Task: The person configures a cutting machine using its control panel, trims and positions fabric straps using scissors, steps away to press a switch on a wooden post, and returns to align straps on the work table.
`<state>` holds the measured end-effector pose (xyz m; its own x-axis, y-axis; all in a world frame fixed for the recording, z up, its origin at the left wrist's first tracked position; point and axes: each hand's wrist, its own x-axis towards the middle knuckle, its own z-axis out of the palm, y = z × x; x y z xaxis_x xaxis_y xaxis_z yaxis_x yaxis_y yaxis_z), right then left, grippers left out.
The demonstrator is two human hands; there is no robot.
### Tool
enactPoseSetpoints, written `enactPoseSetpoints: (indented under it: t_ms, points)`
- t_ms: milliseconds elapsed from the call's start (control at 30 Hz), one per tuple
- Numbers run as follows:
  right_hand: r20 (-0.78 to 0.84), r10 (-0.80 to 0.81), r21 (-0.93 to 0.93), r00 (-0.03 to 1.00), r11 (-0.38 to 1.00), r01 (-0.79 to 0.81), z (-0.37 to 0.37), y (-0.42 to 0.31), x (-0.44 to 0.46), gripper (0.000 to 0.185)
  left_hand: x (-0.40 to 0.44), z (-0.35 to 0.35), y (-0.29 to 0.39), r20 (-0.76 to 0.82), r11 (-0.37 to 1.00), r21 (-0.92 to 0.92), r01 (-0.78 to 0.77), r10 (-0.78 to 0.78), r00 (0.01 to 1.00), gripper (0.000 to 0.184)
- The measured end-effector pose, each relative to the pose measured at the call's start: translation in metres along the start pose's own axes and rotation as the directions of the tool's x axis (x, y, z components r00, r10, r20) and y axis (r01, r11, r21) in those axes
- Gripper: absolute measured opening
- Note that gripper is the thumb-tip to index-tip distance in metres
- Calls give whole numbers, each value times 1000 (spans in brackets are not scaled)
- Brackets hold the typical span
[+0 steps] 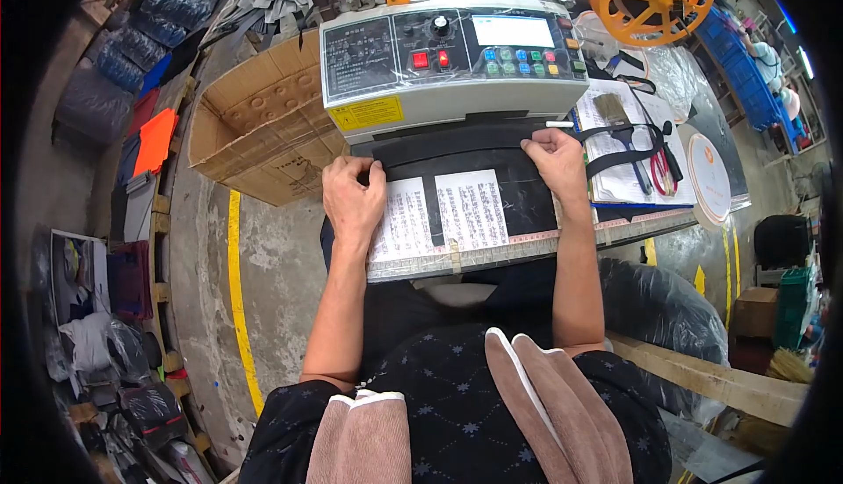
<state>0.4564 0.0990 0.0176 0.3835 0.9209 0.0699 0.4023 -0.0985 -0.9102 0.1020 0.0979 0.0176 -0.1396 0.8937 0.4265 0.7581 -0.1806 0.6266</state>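
A thin black strip [457, 150] runs between my two hands, hard to tell from the black table surface beneath it. My left hand [354, 199] pinches its left end, thumb and fingertips together, beside a handwritten sheet [402, 221]. At the other end my right hand [559, 166] is closed on the strip with curled fingers. A second handwritten sheet [471, 209] lies between my forearms. Just beyond the strip stands a grey machine [457, 93] with a lit screen, coloured buttons and a red switch. Along the table's front edge runs a measuring tape [536, 236].
An open cardboard box [263, 124] stands left of the machine. At the right lie a notebook [619, 181], red-handled scissors [660, 172] and a round white disc [709, 179]. An orange reel [654, 0] rises behind. A person [766, 61] is far right.
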Motion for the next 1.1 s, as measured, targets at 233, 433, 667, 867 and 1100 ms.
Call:
enactPoseSetpoints:
  t_ms: [233,433,667,867,1100]
  points:
    - [11,-4,-78,1000,997,5,2,2,-1,43,-2,3,-2,11,997,60,-54,53,999,24]
    - [18,-81,-64,997,995,82,6,1,-3,43,-4,1,0,3,994,63,-91,91,996,35]
    - [-5,-83,-348,997,934,76,6,-8,-7,37,-3,1,-1,29,997,29,-65,64,998,36]
    - [-34,-93,-378,995,923,73,11,-10,-8,30,0,5,-7,43,1000,-3,-26,27,999,28]
    - [-18,-136,-400,991,909,117,10,-12,-11,24,3,6,-5,35,1000,17,-14,14,999,26]
